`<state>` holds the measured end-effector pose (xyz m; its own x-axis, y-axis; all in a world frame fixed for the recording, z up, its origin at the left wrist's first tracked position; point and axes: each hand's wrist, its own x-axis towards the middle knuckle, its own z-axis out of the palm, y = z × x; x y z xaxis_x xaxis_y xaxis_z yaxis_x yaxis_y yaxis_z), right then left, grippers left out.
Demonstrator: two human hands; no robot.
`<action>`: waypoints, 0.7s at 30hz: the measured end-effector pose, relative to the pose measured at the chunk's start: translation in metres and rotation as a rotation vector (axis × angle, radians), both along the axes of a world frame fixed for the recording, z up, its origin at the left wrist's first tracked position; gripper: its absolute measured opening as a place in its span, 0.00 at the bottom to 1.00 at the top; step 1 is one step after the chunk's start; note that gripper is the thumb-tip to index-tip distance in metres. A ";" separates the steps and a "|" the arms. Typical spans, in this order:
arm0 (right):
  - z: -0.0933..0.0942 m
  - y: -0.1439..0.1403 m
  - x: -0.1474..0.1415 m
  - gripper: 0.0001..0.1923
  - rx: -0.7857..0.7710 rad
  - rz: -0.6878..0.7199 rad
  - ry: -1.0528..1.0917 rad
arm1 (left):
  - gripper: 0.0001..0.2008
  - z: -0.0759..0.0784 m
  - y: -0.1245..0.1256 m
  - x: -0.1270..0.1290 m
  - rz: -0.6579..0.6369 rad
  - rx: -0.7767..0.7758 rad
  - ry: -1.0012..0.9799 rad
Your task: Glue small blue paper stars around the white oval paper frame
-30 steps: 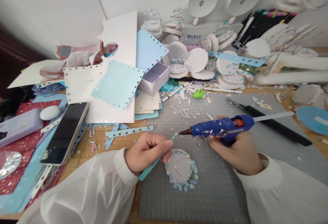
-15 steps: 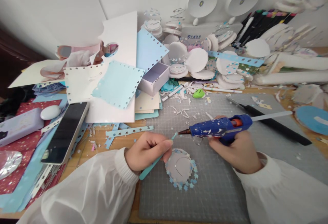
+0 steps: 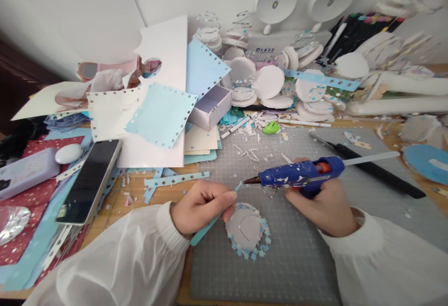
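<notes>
Strip: we pinch a thin teal paper strip in our left hand; its raised tip touches the glue gun's nozzle, above the cutting mat.
Glue gun: our right hand is clenched round the handle of the blue glue gun, which lies level, nozzle pointing left, a glue stick jutting from its back.
Disc: a white paper disc lies flat on the mat just below the nozzle, between our hands, close to the near edge of the worktop.
Progress: we judge the disc well along. Small blue flowers line its lower and right rim; the upper left rim looks bare, so trimming there seems left, and the strip is not yet stuck down.
Around: paper shreds lie on the far part of the mat, a black-handled tool to the right, a phone near the left edge, finished white discs piled at the back.
</notes>
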<state>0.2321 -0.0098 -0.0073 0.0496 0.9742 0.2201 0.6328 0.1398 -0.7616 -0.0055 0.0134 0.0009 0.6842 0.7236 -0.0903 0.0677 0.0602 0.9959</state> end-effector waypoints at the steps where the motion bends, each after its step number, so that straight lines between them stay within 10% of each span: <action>1: 0.000 0.000 0.000 0.05 -0.004 -0.001 0.003 | 0.27 0.000 0.000 0.000 0.000 0.000 0.005; 21: -0.001 0.000 0.003 0.05 0.031 0.007 -0.059 | 0.27 -0.001 0.000 -0.001 0.006 -0.010 0.005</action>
